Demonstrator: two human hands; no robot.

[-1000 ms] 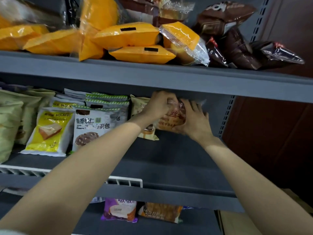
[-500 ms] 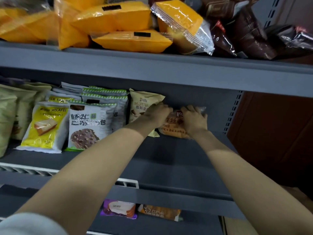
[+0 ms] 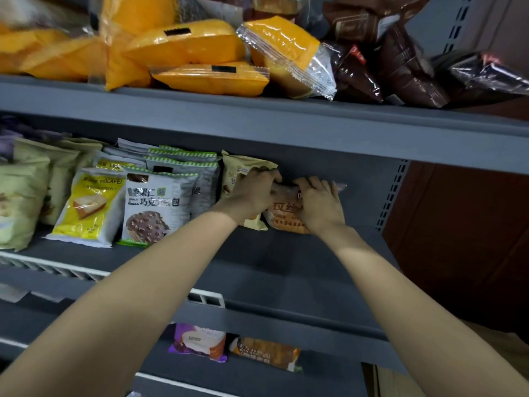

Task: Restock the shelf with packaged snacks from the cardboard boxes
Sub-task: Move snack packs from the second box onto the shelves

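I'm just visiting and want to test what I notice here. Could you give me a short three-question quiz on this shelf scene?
1. True or false: both hands grip the orange bread packet.
2. Which packet stands directly left of it? A) beige packet B) yellow Molafei cake packet C) dark brown packet
3. Fill in: the orange packet is on the ___ shelf.

Key: 1 true, the left hand and right hand are both on it. 2 A, the beige packet. 3 middle.
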